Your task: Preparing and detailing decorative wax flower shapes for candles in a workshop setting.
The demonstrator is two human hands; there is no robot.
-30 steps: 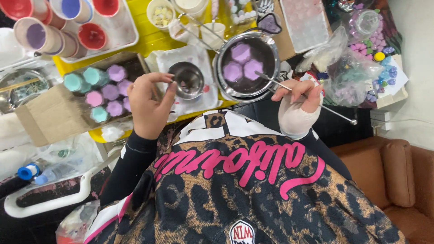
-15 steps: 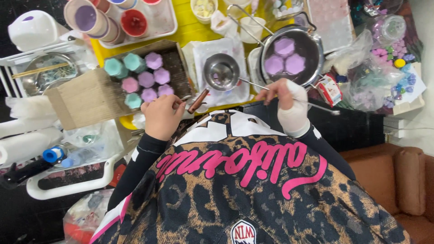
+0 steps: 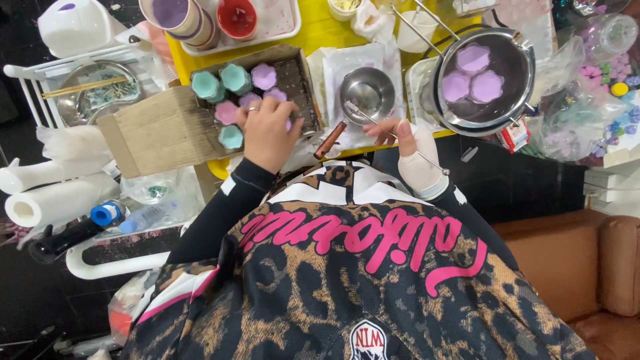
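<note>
Overhead, left hand [image 3: 269,131] palm-down, fingers curled onto flower-shaped moulds [image 3: 235,83] — teal, pink, lilac — inside cardboard box [image 3: 160,130]; right hand [image 3: 408,150], bandaged, pinching thin metal tool [image 3: 373,120] — tip at small steel bowl [image 3: 368,91]; lilac-filled pan [image 3: 481,80] just beside.

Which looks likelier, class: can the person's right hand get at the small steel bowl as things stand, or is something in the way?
Probably yes. The right hand sits just beside the small steel bowl, holding a thin metal tool whose tip already reaches the bowl's rim. Nothing lies between them.
</note>
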